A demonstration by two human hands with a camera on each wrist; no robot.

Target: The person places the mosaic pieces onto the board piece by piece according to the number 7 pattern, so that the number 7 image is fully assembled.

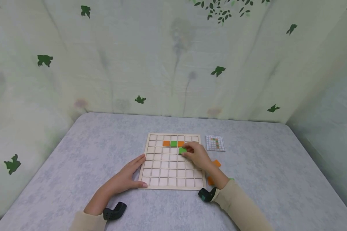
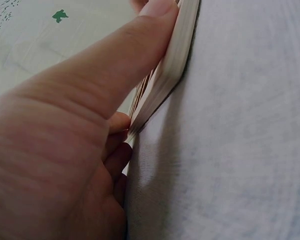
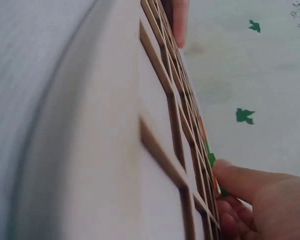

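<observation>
A wooden grid board [image 1: 164, 164] lies on the table, with two orange tiles and a green tile [image 1: 173, 143] in a row near its far side. My right hand [image 1: 198, 155] pinches another green square tile [image 1: 182, 150] between thumb and fingers, just below the right orange tile [image 1: 180, 143]. In the right wrist view, the thumb and curled fingers meet at that tile. My left hand [image 1: 126, 176] rests against the board's near left corner, fingers along the left edge and thumb on the near edge. The left wrist view shows the thumb [image 2: 125, 55] lying along the frame.
A small pattern card [image 1: 215, 143] with a coloured grid lies right of the board. Orange tiles [image 1: 217, 163] lie beside the board's right edge, partly hidden by the right forearm. A sliver of green shows by the sleeve. Behind the table hangs a printed cloth [image 1: 162, 64].
</observation>
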